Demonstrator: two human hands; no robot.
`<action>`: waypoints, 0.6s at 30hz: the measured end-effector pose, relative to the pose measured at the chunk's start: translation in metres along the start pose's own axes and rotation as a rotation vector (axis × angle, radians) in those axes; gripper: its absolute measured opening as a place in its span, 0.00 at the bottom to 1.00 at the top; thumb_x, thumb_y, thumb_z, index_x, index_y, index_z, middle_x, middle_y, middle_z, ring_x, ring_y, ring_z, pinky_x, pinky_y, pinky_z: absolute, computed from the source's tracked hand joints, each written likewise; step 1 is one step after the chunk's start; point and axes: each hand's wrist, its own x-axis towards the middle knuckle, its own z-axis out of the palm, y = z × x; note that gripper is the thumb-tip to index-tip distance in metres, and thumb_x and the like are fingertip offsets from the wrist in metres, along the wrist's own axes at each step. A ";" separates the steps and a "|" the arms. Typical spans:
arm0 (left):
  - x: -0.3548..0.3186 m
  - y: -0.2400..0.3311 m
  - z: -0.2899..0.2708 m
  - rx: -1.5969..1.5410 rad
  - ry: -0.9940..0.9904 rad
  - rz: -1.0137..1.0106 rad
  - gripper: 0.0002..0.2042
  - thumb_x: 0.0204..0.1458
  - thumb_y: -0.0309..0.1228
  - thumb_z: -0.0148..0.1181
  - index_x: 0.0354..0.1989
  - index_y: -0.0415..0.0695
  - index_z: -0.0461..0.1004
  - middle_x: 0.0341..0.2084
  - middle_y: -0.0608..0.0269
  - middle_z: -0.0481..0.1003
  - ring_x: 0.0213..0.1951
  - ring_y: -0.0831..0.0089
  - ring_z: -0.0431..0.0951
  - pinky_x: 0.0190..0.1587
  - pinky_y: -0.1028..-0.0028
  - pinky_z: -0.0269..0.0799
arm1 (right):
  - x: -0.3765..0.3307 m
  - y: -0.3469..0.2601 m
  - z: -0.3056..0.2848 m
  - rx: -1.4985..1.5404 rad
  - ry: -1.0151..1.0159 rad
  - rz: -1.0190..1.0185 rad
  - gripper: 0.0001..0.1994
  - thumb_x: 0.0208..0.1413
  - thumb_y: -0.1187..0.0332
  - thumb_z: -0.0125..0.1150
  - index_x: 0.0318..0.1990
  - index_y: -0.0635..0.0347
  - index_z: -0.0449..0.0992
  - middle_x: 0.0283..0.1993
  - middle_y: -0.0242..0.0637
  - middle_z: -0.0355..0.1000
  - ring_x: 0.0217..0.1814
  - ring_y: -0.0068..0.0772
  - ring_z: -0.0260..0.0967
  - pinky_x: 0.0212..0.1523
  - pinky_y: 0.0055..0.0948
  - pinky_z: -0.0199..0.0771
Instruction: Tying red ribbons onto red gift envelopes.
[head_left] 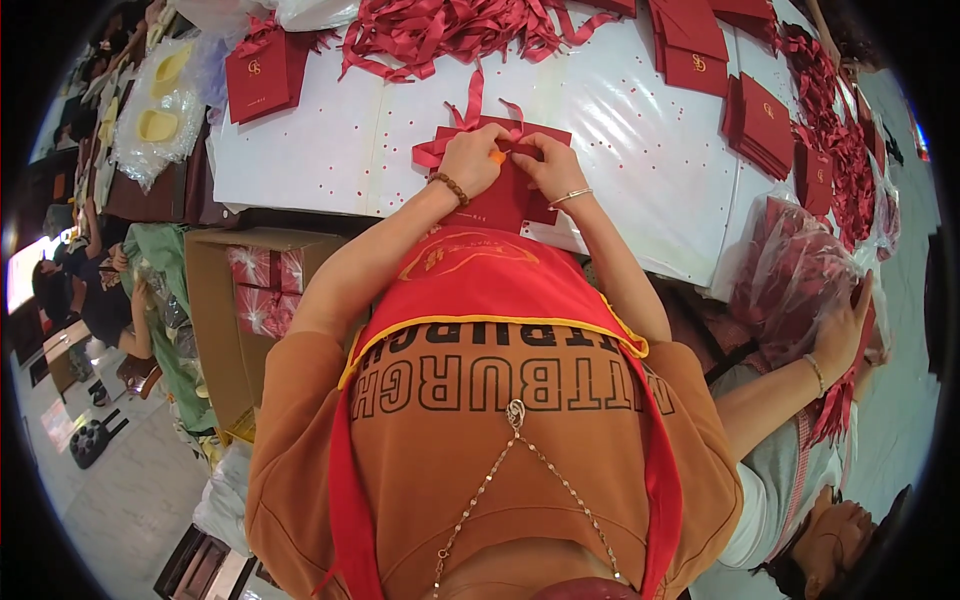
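Note:
A dark red paper gift bag [498,204] lies flat on the white table in front of me, with a second red bag or panel partly under it. Red ribbon [468,108] loops up from its far edge, and a loose end sticks out on the left. My left hand [474,162], wearing a beaded bracelet, is closed over the bag with a small orange thing [498,157] at its fingertips. Close beside it, my right hand [552,168] pinches with bent fingers at the bag's upper part. What lies between the right fingertips is too small to make out.
Red ribbons [440,38] are heaped at the table's far side. Red bags stand at the far left [266,78] and lie stacked at the right [762,125]. A co-worker's hand [842,335] is near a plastic bag [790,270]; a cardboard box [212,330] stands left.

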 end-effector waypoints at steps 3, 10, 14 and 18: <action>0.003 -0.002 0.001 -0.063 -0.024 -0.045 0.12 0.40 0.22 0.51 0.36 0.43 0.72 0.20 0.54 0.73 0.26 0.58 0.74 0.29 0.64 0.67 | -0.001 -0.001 -0.001 -0.025 -0.003 -0.069 0.13 0.47 0.72 0.57 0.41 0.65 0.70 0.29 0.43 0.71 0.19 0.30 0.70 0.19 0.24 0.71; 0.002 0.013 0.003 0.183 0.052 0.146 0.11 0.41 0.21 0.49 0.34 0.41 0.72 0.21 0.53 0.73 0.27 0.59 0.74 0.30 0.64 0.68 | -0.004 -0.004 -0.007 0.011 -0.057 -0.063 0.12 0.47 0.74 0.56 0.41 0.67 0.70 0.29 0.42 0.71 0.22 0.29 0.71 0.20 0.24 0.73; -0.003 0.013 0.003 0.179 0.059 0.179 0.11 0.40 0.20 0.49 0.34 0.42 0.71 0.24 0.52 0.74 0.29 0.57 0.74 0.31 0.64 0.68 | -0.007 -0.004 -0.006 0.039 -0.036 -0.123 0.12 0.47 0.74 0.56 0.40 0.67 0.70 0.30 0.42 0.70 0.23 0.29 0.71 0.20 0.24 0.72; -0.007 0.010 0.006 0.208 0.108 0.253 0.11 0.40 0.20 0.48 0.34 0.41 0.70 0.24 0.52 0.73 0.28 0.56 0.73 0.31 0.64 0.67 | -0.005 0.001 -0.004 0.051 -0.031 -0.123 0.11 0.47 0.74 0.56 0.40 0.67 0.70 0.29 0.41 0.70 0.22 0.28 0.70 0.20 0.24 0.72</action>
